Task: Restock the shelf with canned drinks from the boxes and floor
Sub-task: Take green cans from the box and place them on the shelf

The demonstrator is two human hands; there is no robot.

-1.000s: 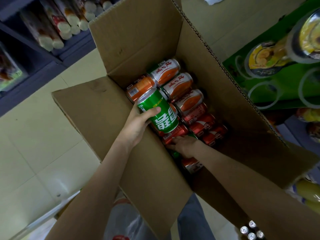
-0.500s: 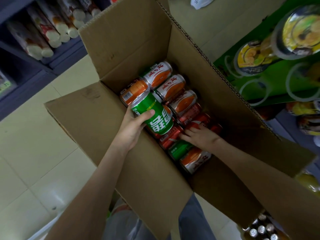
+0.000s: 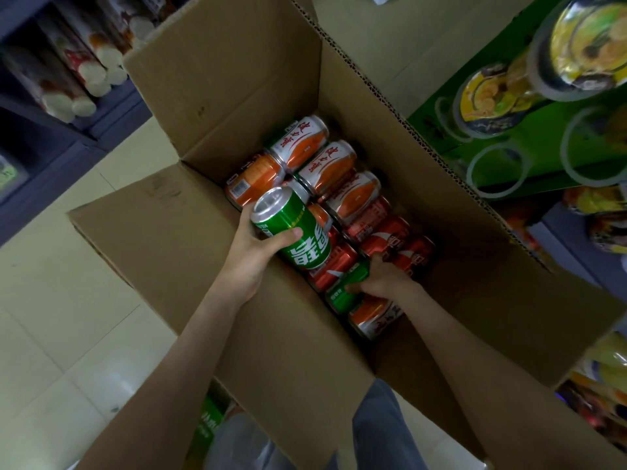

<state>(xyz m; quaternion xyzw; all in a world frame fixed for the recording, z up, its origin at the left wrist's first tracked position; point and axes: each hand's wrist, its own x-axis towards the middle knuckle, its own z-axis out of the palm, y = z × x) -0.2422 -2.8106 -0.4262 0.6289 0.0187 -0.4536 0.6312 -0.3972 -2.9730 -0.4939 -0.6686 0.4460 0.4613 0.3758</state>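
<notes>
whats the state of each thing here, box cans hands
cardboard box: open, flaps up
upper green can: held above the pile, gripped by left hand
lower green can: lying in the box, gripped by right hand
orange-and-white cans: lying on their sides in the box
red cans: lying in the box

Looking down into the open cardboard box [image 3: 217, 96], I see my left hand [image 3: 252, 252] gripping a green can [image 3: 291, 228] held above the packed cans, thumb across its side. My right hand [image 3: 383, 276] reaches deeper, fingers curled round a second green can [image 3: 342, 295] lying between red cans [image 3: 390, 239] and an orange can [image 3: 371, 317]. Orange-and-white cans [image 3: 325, 167] fill the far end.
</notes>
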